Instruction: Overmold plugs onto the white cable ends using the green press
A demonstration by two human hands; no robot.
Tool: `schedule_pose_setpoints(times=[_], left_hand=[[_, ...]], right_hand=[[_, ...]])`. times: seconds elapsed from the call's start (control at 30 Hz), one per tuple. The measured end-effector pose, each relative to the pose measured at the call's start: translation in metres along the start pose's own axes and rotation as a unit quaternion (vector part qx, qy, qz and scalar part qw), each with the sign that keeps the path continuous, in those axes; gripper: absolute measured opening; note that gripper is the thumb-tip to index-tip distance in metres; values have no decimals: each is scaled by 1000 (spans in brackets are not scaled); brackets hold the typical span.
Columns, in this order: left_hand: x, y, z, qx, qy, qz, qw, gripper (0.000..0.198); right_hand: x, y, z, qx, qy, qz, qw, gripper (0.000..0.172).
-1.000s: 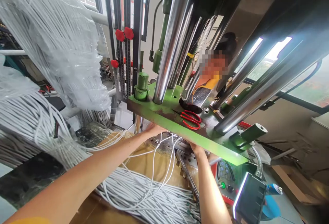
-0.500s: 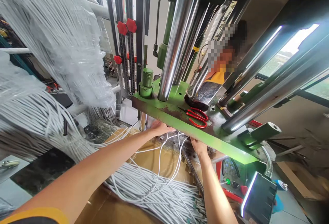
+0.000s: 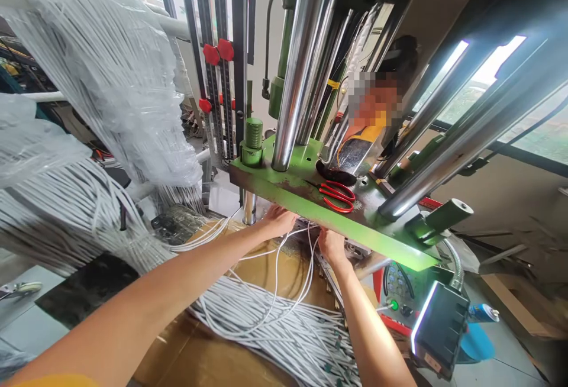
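Note:
My left hand (image 3: 278, 220) and my right hand (image 3: 331, 245) reach under the green press plate (image 3: 284, 189) of a moulding machine. Several thin white cables (image 3: 275, 268) run from under the plate back past my hands and loop over the brown cardboard (image 3: 252, 280). Each hand's fingers curl around cable ends near the lower mould; the fingertips are hidden by the plate. Red-handled scissors (image 3: 338, 196) lie on top of the plate, just above my right hand.
A heap of white cables (image 3: 284, 334) lies on the cardboard in front of me. Plastic-wrapped cable bundles (image 3: 102, 73) hang at the left. Chrome columns (image 3: 297, 61) rise from the plate. A control box (image 3: 437, 328) hangs at the lower right. One column reflects a person.
Both hands have drawn back a little from under the plate toward me, so more of them shows. The view has shifted slightly.

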State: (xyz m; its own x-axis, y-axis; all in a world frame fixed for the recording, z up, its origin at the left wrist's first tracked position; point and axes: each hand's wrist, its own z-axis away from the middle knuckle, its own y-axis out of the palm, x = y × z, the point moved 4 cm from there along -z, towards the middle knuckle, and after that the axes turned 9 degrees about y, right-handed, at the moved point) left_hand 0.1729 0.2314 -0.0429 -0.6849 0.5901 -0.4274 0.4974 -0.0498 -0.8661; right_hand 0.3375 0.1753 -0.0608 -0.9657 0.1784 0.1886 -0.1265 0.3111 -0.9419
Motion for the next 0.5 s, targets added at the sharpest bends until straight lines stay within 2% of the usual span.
schedule_pose_setpoints(times=[0.2,0.33,0.5], left_hand=[[-23,25,-6,32,-54,21,998,24],[-18,33,-17,42,-63,15,997,24],[-9,29,-17,37,-17,-4,999,22]], right_hand=[[8,-5,1,10,11,6,1000,28],[9,-6,3,16,10,6,1000,39],[12,-7,8,8,4,0,1000,40]])
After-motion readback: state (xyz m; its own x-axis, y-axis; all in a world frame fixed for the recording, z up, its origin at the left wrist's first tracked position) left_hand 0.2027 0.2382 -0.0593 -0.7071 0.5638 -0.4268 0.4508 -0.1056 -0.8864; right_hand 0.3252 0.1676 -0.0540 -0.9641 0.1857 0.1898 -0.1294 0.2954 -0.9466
